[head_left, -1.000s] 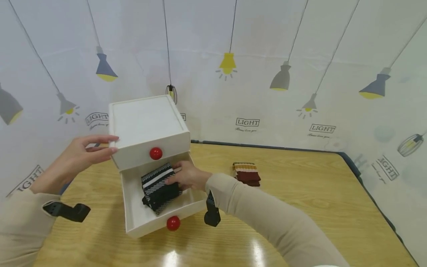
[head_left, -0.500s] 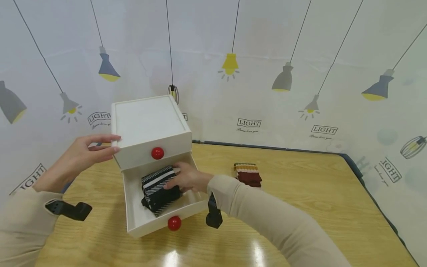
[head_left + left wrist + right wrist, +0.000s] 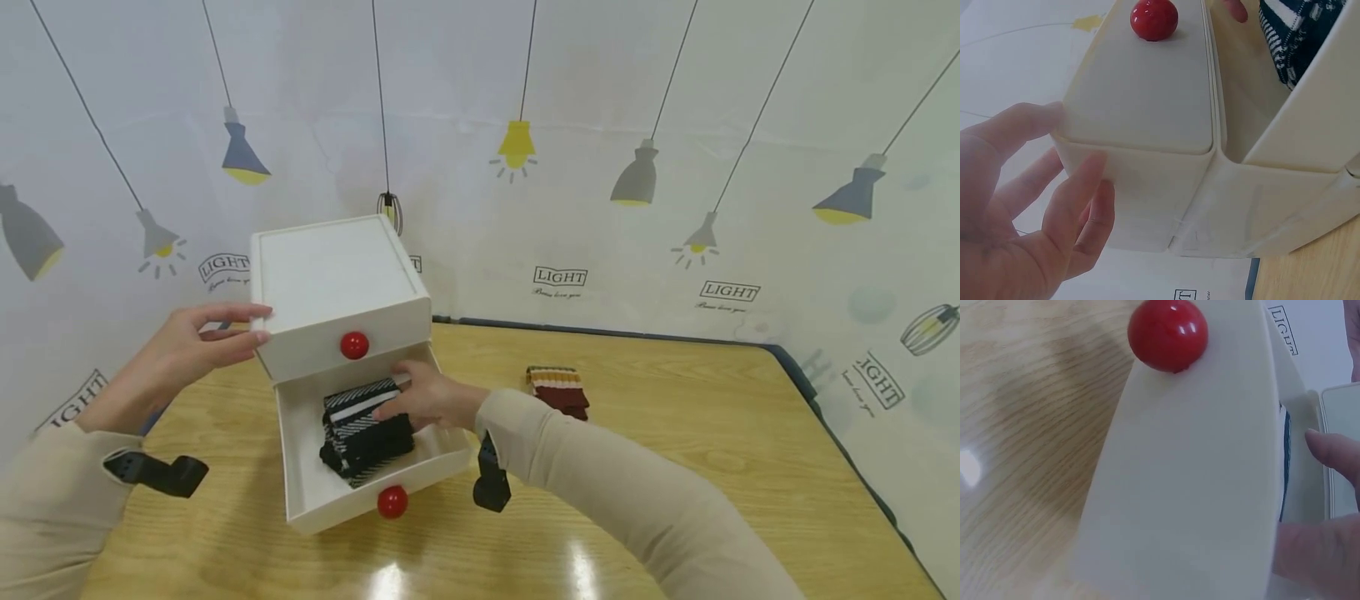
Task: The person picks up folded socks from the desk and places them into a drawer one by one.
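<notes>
In the head view, black-and-white folded socks (image 3: 367, 433) lie in the pulled-out lower drawer (image 3: 300, 487) of a small white drawer box (image 3: 330, 271). My right hand (image 3: 435, 396) is inside that drawer at the socks' right end. Its thumb lies against them, while a forefinger is extended above and apart from them; other fingers are hidden. The right wrist view shows the drawer front (image 3: 1179, 456) covering most of the socks. My left hand (image 3: 1041, 194) rests its fingertips on the left front corner of the box's upper part, fingers loosely extended.
Folded maroon, yellow and white striped socks (image 3: 557, 392) lie on the wooden table (image 3: 675, 433), right of the box. Red knobs stick out from the upper drawer (image 3: 354, 345) and from the lower drawer's front. A wall sheet printed with lamps (image 3: 600, 83) stands behind the table.
The black-and-white socks have settled slightly lower and to the right in the drawer. My right hand has shifted a little rightward, its forefinger now apart from them. My left hand keeps its place.
</notes>
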### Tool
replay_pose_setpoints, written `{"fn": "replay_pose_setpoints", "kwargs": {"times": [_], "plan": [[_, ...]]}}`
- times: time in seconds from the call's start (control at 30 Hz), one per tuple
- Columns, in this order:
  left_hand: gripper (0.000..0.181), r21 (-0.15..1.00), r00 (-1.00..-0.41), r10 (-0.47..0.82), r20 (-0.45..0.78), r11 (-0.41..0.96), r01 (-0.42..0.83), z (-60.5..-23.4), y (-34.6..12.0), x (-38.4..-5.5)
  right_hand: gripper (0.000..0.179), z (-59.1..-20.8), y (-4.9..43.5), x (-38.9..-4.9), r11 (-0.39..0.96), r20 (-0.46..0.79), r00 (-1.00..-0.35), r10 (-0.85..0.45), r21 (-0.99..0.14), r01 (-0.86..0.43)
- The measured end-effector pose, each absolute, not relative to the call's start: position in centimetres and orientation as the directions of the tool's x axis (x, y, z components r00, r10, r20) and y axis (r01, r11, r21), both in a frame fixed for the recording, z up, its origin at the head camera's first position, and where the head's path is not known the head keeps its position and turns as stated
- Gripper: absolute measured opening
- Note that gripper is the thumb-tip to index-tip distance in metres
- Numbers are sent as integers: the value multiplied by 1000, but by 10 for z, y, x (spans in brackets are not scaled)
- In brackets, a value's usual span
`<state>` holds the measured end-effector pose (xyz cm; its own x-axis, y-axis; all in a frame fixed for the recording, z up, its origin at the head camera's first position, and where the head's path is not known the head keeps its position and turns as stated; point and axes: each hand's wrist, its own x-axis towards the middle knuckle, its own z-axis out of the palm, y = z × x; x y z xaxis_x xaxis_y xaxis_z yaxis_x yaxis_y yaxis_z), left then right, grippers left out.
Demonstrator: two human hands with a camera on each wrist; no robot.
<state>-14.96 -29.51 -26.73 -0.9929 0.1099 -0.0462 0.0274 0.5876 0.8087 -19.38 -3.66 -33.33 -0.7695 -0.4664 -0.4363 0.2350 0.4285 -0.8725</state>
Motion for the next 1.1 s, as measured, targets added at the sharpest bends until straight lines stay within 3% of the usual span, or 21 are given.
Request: {"fn": "replay_pose_setpoints", "kwargs": {"times": [0.37,0.6,0.83,1.1], "plan": [[56,803,-993,116,-34,595,42,-269,-296,-150,72,-312,-17,-175,445,-335,-814,-476,-889,105],[53,801,-993,117,-30,598,47,-269,-298,-151,68,-297,6,-166,386,-264,-784,-562,-922,34],[55,797,-991,129,-29,601,55,-267,-298,-152,61,-296,31,-153,313,-65,-741,-669,-928,-201],[55,804,-991,130,-24,592,58,-268,-298,-151,50,-311,49,-126,211,150,-710,-688,-895,-393]]}}
